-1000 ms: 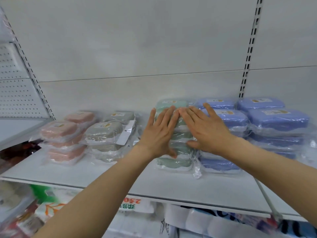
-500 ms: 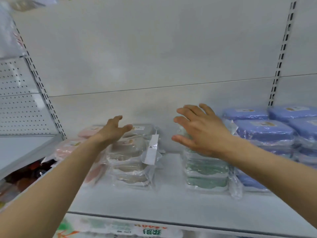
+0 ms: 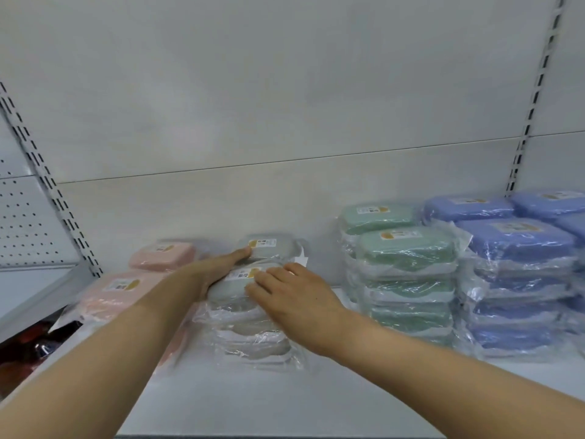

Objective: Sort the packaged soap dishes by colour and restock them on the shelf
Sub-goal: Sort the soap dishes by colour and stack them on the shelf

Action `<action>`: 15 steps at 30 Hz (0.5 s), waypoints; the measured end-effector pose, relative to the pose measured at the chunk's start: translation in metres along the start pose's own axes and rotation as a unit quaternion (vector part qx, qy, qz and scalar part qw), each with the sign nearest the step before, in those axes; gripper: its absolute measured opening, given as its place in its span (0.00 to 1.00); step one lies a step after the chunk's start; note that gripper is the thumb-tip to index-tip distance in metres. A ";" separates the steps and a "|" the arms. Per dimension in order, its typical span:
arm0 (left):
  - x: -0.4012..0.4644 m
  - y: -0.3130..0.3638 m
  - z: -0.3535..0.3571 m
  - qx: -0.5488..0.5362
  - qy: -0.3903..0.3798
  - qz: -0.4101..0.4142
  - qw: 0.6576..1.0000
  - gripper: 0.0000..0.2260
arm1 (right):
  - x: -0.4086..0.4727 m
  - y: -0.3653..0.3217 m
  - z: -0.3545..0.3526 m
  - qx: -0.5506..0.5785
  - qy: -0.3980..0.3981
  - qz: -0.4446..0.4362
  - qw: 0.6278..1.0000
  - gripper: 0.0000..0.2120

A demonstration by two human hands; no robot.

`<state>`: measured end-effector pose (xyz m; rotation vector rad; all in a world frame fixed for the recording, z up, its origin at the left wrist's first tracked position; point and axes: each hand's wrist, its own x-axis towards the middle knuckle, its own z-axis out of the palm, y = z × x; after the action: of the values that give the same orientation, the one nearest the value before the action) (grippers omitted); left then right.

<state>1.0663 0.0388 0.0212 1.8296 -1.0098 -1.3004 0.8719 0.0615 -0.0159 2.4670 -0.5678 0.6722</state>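
Both hands have left the green stack (image 3: 402,267) at centre right for the grey stack (image 3: 250,312) at centre; left hand (image 3: 218,267) and right hand (image 3: 291,299) rest flat, fingers spread, gripping nothing, apparently straightening it.

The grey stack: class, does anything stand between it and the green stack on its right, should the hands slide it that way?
Nothing visible. Bare shelf lies between the grey stack and the green stack. Both the left hand and the right hand rest on the grey stack.
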 end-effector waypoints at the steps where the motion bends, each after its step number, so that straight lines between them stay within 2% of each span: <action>1: 0.002 0.000 0.002 -0.018 -0.006 -0.001 1.000 0.20 | -0.003 0.002 -0.001 -0.014 0.006 -0.002 1.000 0.15; 4: 0.007 0.002 0.021 -0.054 -0.021 -0.007 0.998 0.20 | -0.016 0.015 -0.012 -0.050 -0.013 0.003 0.999 0.13; 6: 0.009 0.006 0.040 -0.065 -0.029 -0.004 0.997 0.19 | -0.026 0.028 -0.020 -0.054 -0.044 0.021 0.997 0.16; 11: 0.012 0.015 0.072 -0.081 -0.041 -0.006 0.996 0.21 | -0.035 0.056 -0.062 0.007 -0.190 0.042 0.981 0.22; 12: 0.014 0.014 0.074 -0.082 -0.043 -0.005 0.996 0.21 | -0.035 0.067 -0.071 0.033 -0.202 0.080 0.975 0.26; 15: 0.016 0.010 0.072 -0.079 -0.036 -0.010 0.996 0.21 | -0.036 0.109 -0.094 0.068 -0.150 0.213 0.963 0.39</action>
<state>0.9984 0.0135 0.0026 1.6886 -0.9000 -1.4253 0.7558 0.0397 0.0737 2.6171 -1.2329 0.5070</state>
